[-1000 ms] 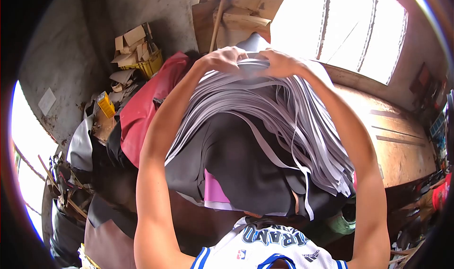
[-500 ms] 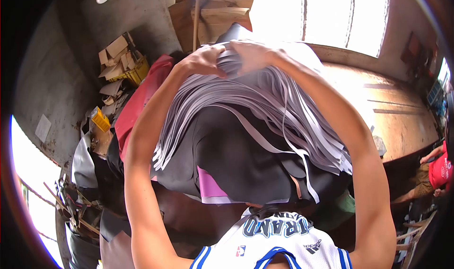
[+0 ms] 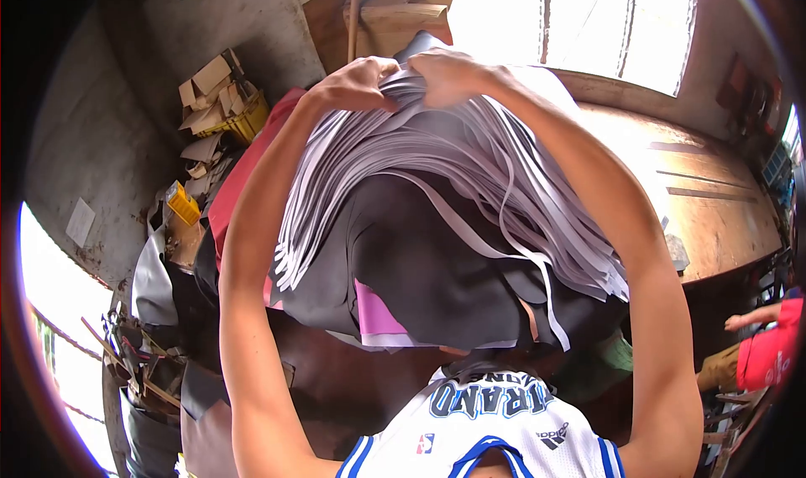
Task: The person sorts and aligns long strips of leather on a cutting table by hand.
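Note:
A thick bundle of long, narrow grey strips arches over dark sheet material, its ends fanning down on both sides. At the top of the arch, my left hand curls around the bundle's left side, thumb toward the middle. My right hand closes on it from the right, a short gap from the left hand, its fingers slightly blurred. One loose strip hangs apart from the others across the dark sheets. A purple piece shows beneath the sheets.
At the right stands a wooden table. Red sheet material lies to the left, with a yellow crate of cardboard pieces behind it. A person in a red shirt is at the far right.
Both hands and the top of the bundle appear slightly higher in view, still gripping. The person in red has shifted, with one arm now stretched out to the left.

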